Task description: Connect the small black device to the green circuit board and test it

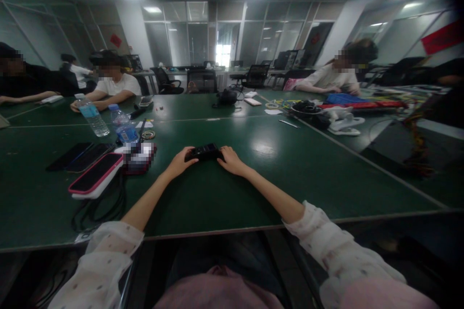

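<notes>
A small black device (206, 151) rests on the green table (217, 193) in front of me, its top face turned up. My left hand (183, 160) grips its left end, thumb at the near side and fingers behind. At the opposite end, my right hand (231, 160) holds it in the same way, with the fingertips partly hidden by the hand. To the left of my left hand lie a phone with a pink edge (96, 173) and a dark red item (143, 159), partly blurred out.
Two water bottles (92, 116) (123, 125) stand at the left, near dark phones (68, 156) and black cables (101, 205). A pen (289, 124), a white object (344, 121) and cables lie at the right. Several people sit around the table.
</notes>
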The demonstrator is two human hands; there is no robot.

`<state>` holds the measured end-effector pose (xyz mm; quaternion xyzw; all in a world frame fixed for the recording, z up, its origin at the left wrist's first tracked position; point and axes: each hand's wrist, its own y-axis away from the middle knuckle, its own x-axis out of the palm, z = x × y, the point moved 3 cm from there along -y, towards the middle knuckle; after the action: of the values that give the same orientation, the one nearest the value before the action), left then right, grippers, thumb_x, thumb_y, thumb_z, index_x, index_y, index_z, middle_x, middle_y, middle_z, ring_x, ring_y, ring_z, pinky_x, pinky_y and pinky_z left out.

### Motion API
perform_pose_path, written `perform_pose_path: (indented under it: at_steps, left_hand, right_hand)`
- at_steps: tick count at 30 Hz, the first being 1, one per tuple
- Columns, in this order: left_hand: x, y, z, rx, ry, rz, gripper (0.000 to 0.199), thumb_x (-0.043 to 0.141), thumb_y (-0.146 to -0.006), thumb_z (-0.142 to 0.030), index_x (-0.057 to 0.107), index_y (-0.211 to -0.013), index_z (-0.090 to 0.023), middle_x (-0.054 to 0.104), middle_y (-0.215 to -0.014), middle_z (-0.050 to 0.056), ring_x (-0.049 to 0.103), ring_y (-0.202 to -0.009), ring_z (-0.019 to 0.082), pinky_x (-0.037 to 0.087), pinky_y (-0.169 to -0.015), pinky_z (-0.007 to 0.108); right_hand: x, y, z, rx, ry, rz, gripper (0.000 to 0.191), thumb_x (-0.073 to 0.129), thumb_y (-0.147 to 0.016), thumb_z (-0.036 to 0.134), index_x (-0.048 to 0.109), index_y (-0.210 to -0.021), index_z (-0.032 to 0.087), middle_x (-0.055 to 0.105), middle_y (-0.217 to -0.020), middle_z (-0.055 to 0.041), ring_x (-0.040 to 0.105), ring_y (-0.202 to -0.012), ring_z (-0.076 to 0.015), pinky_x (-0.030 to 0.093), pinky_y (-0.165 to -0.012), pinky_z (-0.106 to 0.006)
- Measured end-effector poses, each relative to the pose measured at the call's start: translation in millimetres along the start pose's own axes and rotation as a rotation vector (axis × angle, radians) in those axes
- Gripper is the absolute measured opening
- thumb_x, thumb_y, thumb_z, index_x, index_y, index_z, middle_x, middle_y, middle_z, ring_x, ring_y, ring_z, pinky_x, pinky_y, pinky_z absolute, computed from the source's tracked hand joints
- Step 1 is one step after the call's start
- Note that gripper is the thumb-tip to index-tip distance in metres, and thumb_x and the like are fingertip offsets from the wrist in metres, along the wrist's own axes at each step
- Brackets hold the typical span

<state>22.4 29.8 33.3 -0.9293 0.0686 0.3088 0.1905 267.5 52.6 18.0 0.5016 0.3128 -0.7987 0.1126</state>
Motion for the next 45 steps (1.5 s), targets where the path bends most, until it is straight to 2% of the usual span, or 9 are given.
perform_pose_path:
  at_steps: [2, 6, 11, 22, 28, 39, 45]
  left_hand:
    - [-0.1, -0.5, 0.8, 0.007, -0.018, 0.002, 0.053, 0.067, -0.076, -0.04, 0.049, -0.123, -0.022, 0.061, -0.121, 0.011, 0.058, -0.114, 0.025, 0.045, -0.099, 0.044]
    - [0.3, -0.7, 2.0, 0.0, -0.018, 0.01, 0.055, 0.067, -0.076, -0.041, 0.048, -0.124, -0.023, 0.061, -0.122, 0.011, 0.058, -0.115, 0.025, 0.044, -0.1, 0.044]
    - [-0.2, -0.1, 1.1, 0.004, -0.018, 0.015, 0.057, 0.068, -0.075, -0.041, 0.047, -0.125, -0.023, 0.061, -0.122, 0.011, 0.058, -0.114, 0.025, 0.044, -0.1, 0.044]
    - [0.7, 0.3, 7.4, 0.013, -0.046, 0.023, 0.059, 0.067, -0.075, -0.042, 0.046, -0.128, -0.025, 0.058, -0.123, 0.012, 0.057, -0.114, 0.025, 0.045, -0.096, 0.046]
    - [-2.6, 2.5, 4.2, 0.048, -0.175, -0.014, 0.061, 0.066, -0.076, -0.046, 0.046, -0.129, -0.025, 0.06, -0.118, 0.011, 0.056, -0.111, 0.026, 0.043, -0.096, 0.045]
    - [-8.5, 7.1, -11.3, 0.09, -0.498, -0.007, 0.06, 0.052, -0.083, -0.055, 0.041, -0.134, -0.028, 0.061, -0.118, 0.008, 0.054, -0.11, 0.028, 0.043, -0.091, 0.043]
    - [-9.1, 8.0, -12.6, 0.11, -0.551, 0.012, 0.062, 0.047, -0.084, -0.059, 0.038, -0.137, -0.029, 0.058, -0.124, 0.009, 0.052, -0.114, 0.029, 0.042, -0.092, 0.044]
  right_hand:
    - [-0.1, 0.7, 0.1, 0.008, -0.018, -0.015, 0.039, 0.05, -0.087, 0.03, 0.046, -0.122, 0.013, 0.051, -0.118, -0.0155, 0.048, -0.108, -0.0269, 0.044, -0.09, -0.045]
    - [-3.1, 2.9, 3.4, -0.013, -0.033, -0.031, 0.062, 0.048, -0.087, 0.029, 0.023, -0.142, 0.016, 0.044, -0.132, -0.0163, 0.043, -0.119, -0.0287, 0.04, -0.095, -0.047]
    - [-9.3, 4.7, 10.5, -0.036, -0.035, -0.01, 0.07, 0.046, -0.088, 0.026, 0.011, -0.148, 0.027, 0.042, -0.135, -0.0121, 0.044, -0.116, -0.0282, 0.041, -0.092, -0.047]
    - [-13.0, 5.6, 15.0, -0.023, -0.05, 0.018, 0.068, 0.046, -0.088, 0.023, 0.014, -0.148, 0.031, 0.048, -0.126, -0.0105, 0.046, -0.109, -0.0274, 0.042, -0.091, -0.046]
    - [-8.9, 4.5, 11.1, -0.018, -0.029, -0.001, 0.073, 0.047, -0.087, 0.025, 0.006, -0.148, 0.028, 0.043, -0.135, -0.0119, 0.044, -0.116, -0.0287, 0.041, -0.093, -0.048]
    - [-6.2, 3.4, 11.1, -0.027, -0.041, -0.003, 0.067, 0.047, -0.087, 0.025, 0.016, -0.146, 0.025, 0.042, -0.138, -0.0119, 0.042, -0.121, -0.0285, 0.04, -0.095, -0.05]
    - [-5.3, 4.4, 11.2, -0.039, -0.03, 0.0, 0.063, 0.045, -0.089, 0.025, 0.017, -0.146, 0.025, 0.042, -0.138, -0.0121, 0.042, -0.122, -0.029, 0.04, -0.096, -0.051]
